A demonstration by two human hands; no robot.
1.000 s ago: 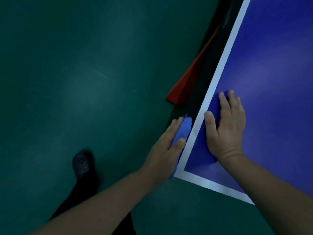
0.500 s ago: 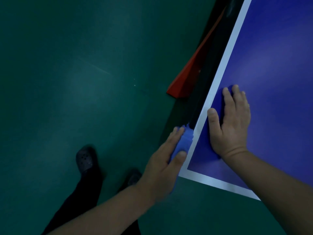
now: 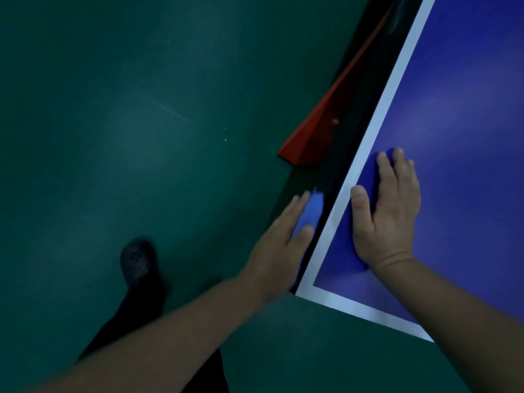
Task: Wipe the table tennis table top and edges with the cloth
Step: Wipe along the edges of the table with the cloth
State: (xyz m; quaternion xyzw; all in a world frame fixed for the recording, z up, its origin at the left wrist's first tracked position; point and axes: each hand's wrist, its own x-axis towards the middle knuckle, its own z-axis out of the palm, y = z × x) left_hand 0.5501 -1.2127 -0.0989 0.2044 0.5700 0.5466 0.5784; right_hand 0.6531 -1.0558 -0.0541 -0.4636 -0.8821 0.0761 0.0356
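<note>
The soft, limp blue cloth [image 3: 310, 212] drapes over the table tennis table [image 3: 467, 109] near its corner, the flat left hand [image 3: 279, 251] pressing it against the side edge, the spread right hand [image 3: 388, 217] pinning it on top, so broad palm pressure likely handles it best.

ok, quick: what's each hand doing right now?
Left hand: open, straight fingers pressing the light blue cloth against the table's side edge.
Right hand: open, flat on a dark blue cloth on the table top.
</note>
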